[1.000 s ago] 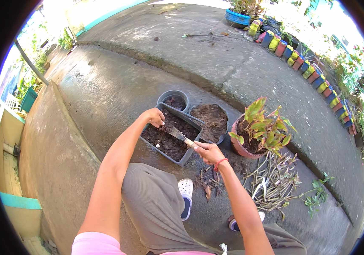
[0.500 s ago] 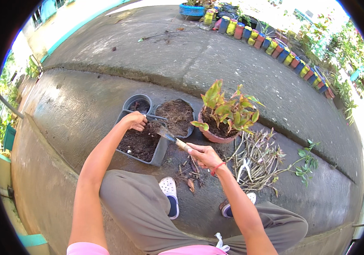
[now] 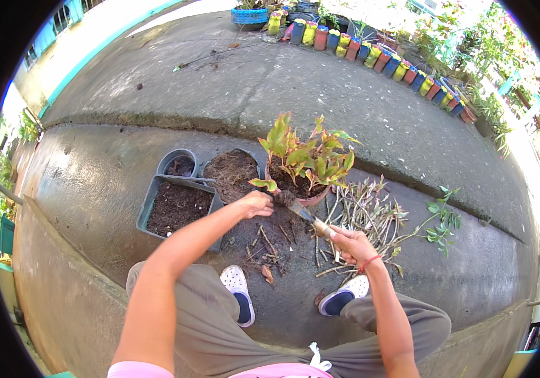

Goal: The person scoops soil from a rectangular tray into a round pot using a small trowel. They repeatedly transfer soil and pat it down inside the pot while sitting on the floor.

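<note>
My right hand (image 3: 353,246) held the little shovel (image 3: 307,217), its muddy tip by the near side of the plant pot (image 3: 313,200). My left hand (image 3: 257,205) curled just left; I couldn't tell if it held anything.

You have on a light pink top (image 3: 280,372), and its left sleeve (image 3: 139,370) ends high enough to bare your arm; the right sleeve lies outside the view. Your trousers (image 3: 219,327) are loose, wide-legged and greyish brown, with a white cord (image 3: 318,358) tied at your waist, its ends dangling. On your feet are whitish, faintly lilac clogs (image 3: 233,280), dotted with round dark holes, over dark navy socks (image 3: 243,309). A thin red band (image 3: 369,264) circles your right wrist; your left hand (image 3: 258,205) and right hand (image 3: 352,245) are bare.
</note>
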Available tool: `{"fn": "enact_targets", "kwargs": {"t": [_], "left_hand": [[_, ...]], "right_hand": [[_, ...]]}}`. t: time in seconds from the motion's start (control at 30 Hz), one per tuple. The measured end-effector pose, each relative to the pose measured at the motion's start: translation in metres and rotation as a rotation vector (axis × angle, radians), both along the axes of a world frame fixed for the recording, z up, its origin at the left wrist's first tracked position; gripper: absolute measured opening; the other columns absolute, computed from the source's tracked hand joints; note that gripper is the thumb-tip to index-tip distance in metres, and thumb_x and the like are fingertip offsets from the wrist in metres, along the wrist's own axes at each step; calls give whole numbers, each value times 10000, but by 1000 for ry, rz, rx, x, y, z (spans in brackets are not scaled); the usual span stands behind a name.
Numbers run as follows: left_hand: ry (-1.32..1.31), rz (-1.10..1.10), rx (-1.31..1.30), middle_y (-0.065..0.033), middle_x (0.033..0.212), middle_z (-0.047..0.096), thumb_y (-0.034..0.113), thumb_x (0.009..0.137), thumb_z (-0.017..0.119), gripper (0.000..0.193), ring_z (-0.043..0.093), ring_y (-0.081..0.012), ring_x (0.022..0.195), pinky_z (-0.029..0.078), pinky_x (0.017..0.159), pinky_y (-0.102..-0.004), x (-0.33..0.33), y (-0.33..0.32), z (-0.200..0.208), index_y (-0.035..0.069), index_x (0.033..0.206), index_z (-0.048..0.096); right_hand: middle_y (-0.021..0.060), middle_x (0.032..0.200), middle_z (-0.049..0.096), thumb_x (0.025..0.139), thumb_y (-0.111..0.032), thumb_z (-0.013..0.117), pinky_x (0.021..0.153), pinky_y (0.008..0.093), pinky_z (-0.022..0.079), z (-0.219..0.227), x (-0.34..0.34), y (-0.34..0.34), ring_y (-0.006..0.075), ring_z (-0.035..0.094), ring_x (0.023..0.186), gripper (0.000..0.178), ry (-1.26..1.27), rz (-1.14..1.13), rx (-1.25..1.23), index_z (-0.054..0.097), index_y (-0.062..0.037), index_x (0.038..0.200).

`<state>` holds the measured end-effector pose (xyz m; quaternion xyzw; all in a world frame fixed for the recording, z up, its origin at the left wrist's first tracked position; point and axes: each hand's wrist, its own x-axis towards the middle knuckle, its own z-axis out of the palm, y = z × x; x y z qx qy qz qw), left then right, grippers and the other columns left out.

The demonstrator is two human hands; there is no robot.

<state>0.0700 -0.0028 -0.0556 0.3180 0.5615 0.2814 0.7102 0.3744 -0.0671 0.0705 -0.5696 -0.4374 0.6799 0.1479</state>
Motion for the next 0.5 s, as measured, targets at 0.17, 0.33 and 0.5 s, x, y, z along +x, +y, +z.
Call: {"fn": "enact_targets", "kwargs": {"t": [0.17,0.33,0.5], "left_hand": [[-148,441,111,-168,1123,494,-14,829,425,417,539,-294,1015,463,876,-394,42,33,-46,-21,1243,378],[-219,678,109,-154,1137,456,-49,800,440,486,560,-245,929,495,776,-322,66,53,-79,-3,1273,341],[172,668,325,-115,1008,525,-81,765,463,398,568,-180,765,479,584,-261,62,72,-134,-14,1157,444]], "right_hand": [[28,583,503,837,-228,584,390,265,363,-45,-20,38,126,484,456,368,-238,24,504,555,-155,1196],[115,690,544,795,-209,592,537,397,475,-70,-53,46,300,595,620,428,-758,321,1167,524,-253,1215],[93,700,474,837,-173,515,462,388,462,-52,-57,30,270,577,558,444,-987,363,1396,464,-348,1241]]}}
